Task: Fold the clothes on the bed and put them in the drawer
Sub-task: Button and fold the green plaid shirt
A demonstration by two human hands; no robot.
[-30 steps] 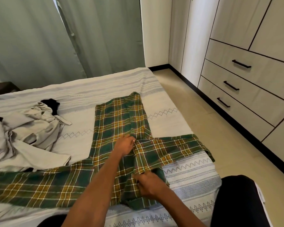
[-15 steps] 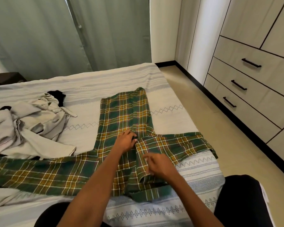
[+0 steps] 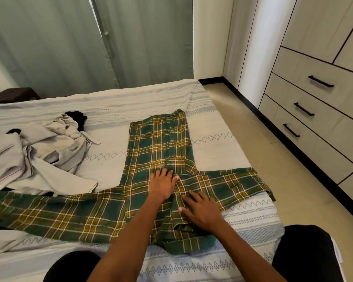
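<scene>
Since a second ago the right hand has let go of the pinched fold near the shirt's lower hem and moved up to lie flat, fingers spread, on the cloth; the left hand has stayed where it was, flat and open, pressing the middle of the plaid shirt. Neither hand grips anything now — both just press and smooth.

That shirt lies spread on the bed, body running away from the person, one sleeve stretched far out to the left and the other reaching right, to the bed's edge. A lengthwise crease runs up the body between the hands, so the first fold looks begun but not set; the sleeves are not yet brought in.

Most of the task is left. A heap of pale grey clothes sits crumpled to the left, touching the long sleeve, with something black poking out behind it — whether that is one garment or two I cannot tell. Nothing has gone into the drawers, which stand shut along the right wall.

Bare bedspread lies beyond the shirt and between it and the heap, so there is room to fold the sleeves inward. On the right the sleeve end already overhangs the mattress edge, and the shirt's lower hem lies close to the near edge — cloth pulled that way could slide to the floor. A clear strip of floor lies between the bed and the drawers.
</scene>
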